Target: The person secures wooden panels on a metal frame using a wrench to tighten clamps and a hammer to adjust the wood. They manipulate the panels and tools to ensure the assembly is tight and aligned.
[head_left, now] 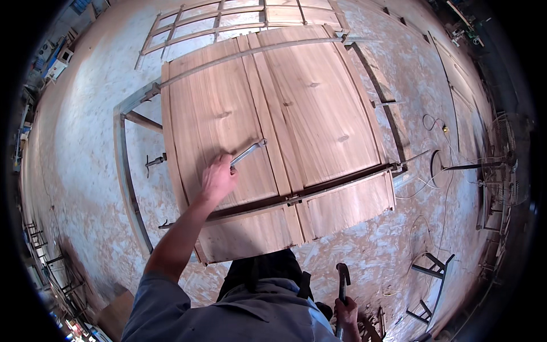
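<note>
A large wooden panelled frame, like a door or cabinet front, lies flat before me with long metal bar clamps across it. Over its left panel, my left hand is closed around a steel wrench. The wrench's ring end points toward the middle rail; whether it touches the wood I cannot tell. Down at my right side, beside the panel's near edge, my right hand grips a hammer by its handle, head up. Another bar clamp crosses the near part of the panelled frame.
A metal stand supports the work on the left, and a clamp screw handle juts out there. Beyond lies a wooden lattice frame. Cables and a low stand are on the floor at right.
</note>
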